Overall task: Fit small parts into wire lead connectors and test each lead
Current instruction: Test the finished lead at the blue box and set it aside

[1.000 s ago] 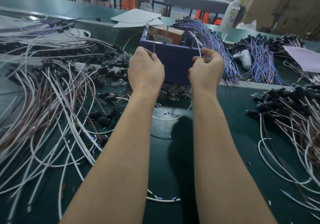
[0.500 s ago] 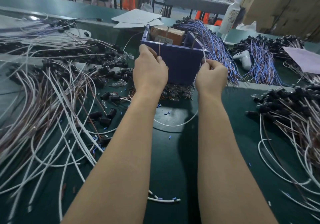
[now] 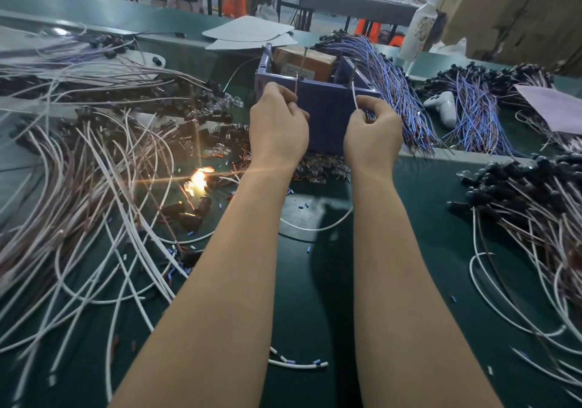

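Lead ends: brown wire end (image 3: 296,84) and white wire end (image 3: 355,97) were held upright against the front rim of the purple box (image 3: 327,114), at 12 o'clock from the view's centre.
Left hand (image 3: 277,127): fingers curled, pinching the brown wire end.
Right hand (image 3: 373,133): fingers curled, pinching the white wire end.
Lit bulb (image 3: 198,181): glowed bright on the table (image 3: 315,297), at 8 o'clock from the left hand, among black connectors.
Clear parts (image 3: 318,168): heaped at the box's foot, at 6 o'clock from it.
Loose leads (image 3: 78,187): white and brown, sprawled at 9 o'clock.
Blue bundle (image 3: 387,73): draped just beside the box, at 3 o'clock from it.
Right pile (image 3: 535,206): leads with black connectors, at 3 o'clock from the forearms.
White bottle (image 3: 420,26): stood upright at 1 o'clock, behind the bundle.
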A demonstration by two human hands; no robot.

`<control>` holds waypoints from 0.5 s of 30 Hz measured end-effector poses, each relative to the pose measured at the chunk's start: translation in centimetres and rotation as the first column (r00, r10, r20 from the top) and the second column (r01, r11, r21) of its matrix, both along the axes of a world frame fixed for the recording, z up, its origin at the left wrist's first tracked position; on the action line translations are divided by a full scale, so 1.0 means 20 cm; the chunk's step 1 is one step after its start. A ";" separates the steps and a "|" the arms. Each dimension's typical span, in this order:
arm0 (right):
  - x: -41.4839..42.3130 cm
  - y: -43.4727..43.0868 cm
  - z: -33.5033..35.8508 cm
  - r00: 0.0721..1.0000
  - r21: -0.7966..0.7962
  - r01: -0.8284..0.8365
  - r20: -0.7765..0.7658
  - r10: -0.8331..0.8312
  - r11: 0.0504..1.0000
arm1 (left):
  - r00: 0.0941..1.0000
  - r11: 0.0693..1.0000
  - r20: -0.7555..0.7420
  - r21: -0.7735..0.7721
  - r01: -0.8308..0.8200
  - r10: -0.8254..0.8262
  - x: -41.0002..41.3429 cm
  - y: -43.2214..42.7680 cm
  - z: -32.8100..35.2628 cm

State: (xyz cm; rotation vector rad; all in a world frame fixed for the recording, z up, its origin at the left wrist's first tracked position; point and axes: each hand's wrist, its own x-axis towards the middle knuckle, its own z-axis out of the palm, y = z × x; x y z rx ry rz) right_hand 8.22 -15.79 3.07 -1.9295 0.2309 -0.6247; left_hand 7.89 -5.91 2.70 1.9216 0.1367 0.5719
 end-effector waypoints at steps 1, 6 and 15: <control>0.00 0.00 0.00 1.000 -0.002 -0.002 0.000 0.002 1.000 | 1.000 1.000 0.007 0.003 0.004 -0.004 0.00 0.00 0.00; 0.00 0.00 0.00 1.000 0.001 -0.010 0.006 0.010 1.000 | 0.999 0.999 0.027 0.038 0.027 -0.028 0.00 -0.01 0.00; 0.01 -0.01 -0.01 1.000 -0.001 -0.019 0.020 0.019 1.000 | 0.999 0.999 0.034 0.040 0.034 -0.035 -0.01 -0.01 0.00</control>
